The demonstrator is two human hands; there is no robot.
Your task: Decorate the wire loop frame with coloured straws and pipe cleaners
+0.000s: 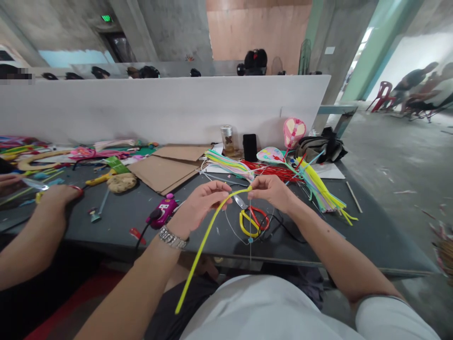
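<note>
A yellow pipe cleaner arches between my two hands above the table, its long end hanging down past the front edge. My left hand pinches it with thumb and fingertips close to the bend. At its upper end, my right hand grips the tip between thumb and forefinger. Below my hands lie scissors with red and yellow handles. A thin pale wire loop with a small blue piece shows near the scissors; whether it touches my right hand I cannot tell.
Pipe cleaner bundles lie ahead, beside a heart-shaped pink piece, a phone and a jar. Cardboard sheets and a purple glue gun are leftward. A co-worker's hand works at far left. A white partition stands behind.
</note>
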